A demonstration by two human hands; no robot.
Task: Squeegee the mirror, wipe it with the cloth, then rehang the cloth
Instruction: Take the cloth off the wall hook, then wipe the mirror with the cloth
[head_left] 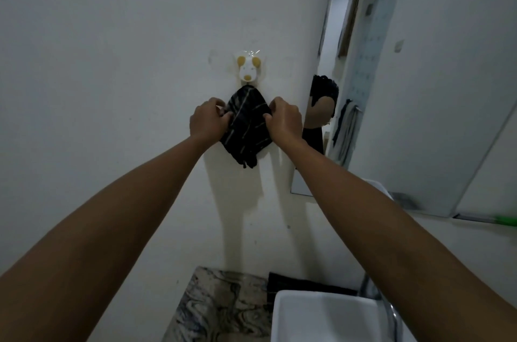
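A dark cloth (246,126) with pale stripes hangs against the white wall from a white dog-shaped hook (248,70) with tan ears. My left hand (208,120) pinches the cloth's left edge and my right hand (284,119) pinches its right edge, so the cloth is spread between them. The cloth's lower corner dangles free below my hands. The mirror (419,89) is on the wall to the right and reflects a doorway and part of a person. No squeegee can be made out with certainty.
A white basin (321,316) sits at the bottom right with a chrome tap (389,311) beside it. A marbled countertop (221,302) lies to its left. A green object (506,220) rests on the ledge under the mirror at the far right.
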